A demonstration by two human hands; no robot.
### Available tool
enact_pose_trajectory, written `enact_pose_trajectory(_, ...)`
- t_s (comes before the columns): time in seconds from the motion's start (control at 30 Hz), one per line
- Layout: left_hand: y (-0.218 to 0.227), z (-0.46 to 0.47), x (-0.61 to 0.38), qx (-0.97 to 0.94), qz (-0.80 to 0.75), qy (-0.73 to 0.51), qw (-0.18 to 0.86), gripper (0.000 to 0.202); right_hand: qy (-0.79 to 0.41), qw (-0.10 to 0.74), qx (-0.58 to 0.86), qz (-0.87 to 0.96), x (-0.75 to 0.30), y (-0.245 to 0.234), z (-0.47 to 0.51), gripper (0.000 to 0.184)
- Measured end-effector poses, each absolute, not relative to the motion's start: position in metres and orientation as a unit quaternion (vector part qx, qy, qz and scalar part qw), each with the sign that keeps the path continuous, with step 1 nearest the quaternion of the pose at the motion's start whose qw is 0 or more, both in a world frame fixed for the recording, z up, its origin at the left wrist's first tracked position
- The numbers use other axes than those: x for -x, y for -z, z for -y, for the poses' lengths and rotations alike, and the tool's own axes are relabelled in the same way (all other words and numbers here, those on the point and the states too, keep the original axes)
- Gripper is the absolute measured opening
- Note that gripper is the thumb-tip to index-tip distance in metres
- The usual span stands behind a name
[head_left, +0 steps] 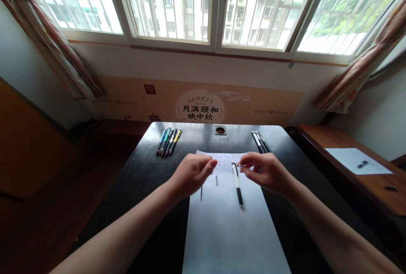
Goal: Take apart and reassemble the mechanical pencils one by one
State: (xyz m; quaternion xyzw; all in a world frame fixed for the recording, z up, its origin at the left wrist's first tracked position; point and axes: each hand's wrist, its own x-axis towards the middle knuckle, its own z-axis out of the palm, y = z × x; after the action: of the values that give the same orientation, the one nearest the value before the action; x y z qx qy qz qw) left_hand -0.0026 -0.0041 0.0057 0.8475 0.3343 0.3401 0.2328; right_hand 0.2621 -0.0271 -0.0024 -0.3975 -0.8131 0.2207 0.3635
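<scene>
My left hand (pixel 194 175) is closed above the paper's left side, thumb pressed to the curled fingers; whatever is inside is hidden. A thin dark rod (pixel 201 193), perhaps a pen refill, shows just below it. Thumb and forefinger of my right hand (pixel 268 171) pinch together around something too small to make out. Beside those fingertips, a white pen (pixel 237 181) with a black grip lies on the white paper (pixel 231 236), its tip toward me. Between the hands rests a short thin grey piece (pixel 217 180). Printed sheets (pixel 223 162) lie at the paper's far end.
Several coloured pens (pixel 168 142) lie in a row at the black table's (pixel 139 181) far left. More white and black pens (pixel 260 142) lie at the far right, behind my right hand. A round hole (pixel 220 130) sits near the back edge. To the right stands a brown desk (pixel 336 138).
</scene>
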Motion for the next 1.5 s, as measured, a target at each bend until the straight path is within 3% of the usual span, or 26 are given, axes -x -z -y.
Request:
enact_pose_trajectory(0.27, -0.001, -0.017, 0.018, -0.806, -0.407, -0.376, 0.208, 0.05, -0.231, 0.204, 0.436, 0.846, -0.301, -0.006, 0.008, 0.003)
enact_pose_trajectory(0.57, 0.002, -0.017, 0.017, -0.81, -0.412, -0.364, 0.204, 0.049, -0.308, 0.158, 0.413, 0.842, -0.303, 0.007, 0.005, 0.014)
enact_pose_trajectory(0.7, 0.002, -0.019, 0.019, -0.807, -0.418, -0.365, 0.201, 0.049, -0.315, 0.147, 0.43, 0.833, -0.308, 0.004, 0.004, 0.029)
enact_pose_trajectory(0.83, 0.003, -0.025, 0.025, -0.798, -0.441, -0.359, 0.198, 0.048, -0.254, 0.195, 0.464, 0.826, -0.308, 0.009, -0.002, 0.026)
enact_pose_trajectory(1.03, 0.01, -0.036, 0.033, -0.783, -0.472, -0.355, 0.193, 0.047, -0.163, 0.356, 0.487, 0.781, -0.286, 0.033, -0.008, 0.021)
enact_pose_trajectory(1.4, 0.018, -0.038, 0.032, -0.761, -0.486, -0.359, 0.237, 0.041, -0.313, 0.499, 0.487, 0.645, -0.277, 0.056, -0.019, 0.026)
enact_pose_trajectory(1.5, 0.018, -0.038, 0.031, -0.755, -0.485, -0.369, 0.242, 0.032, -0.341, 0.533, 0.475, 0.612, -0.278, 0.052, -0.019, 0.018)
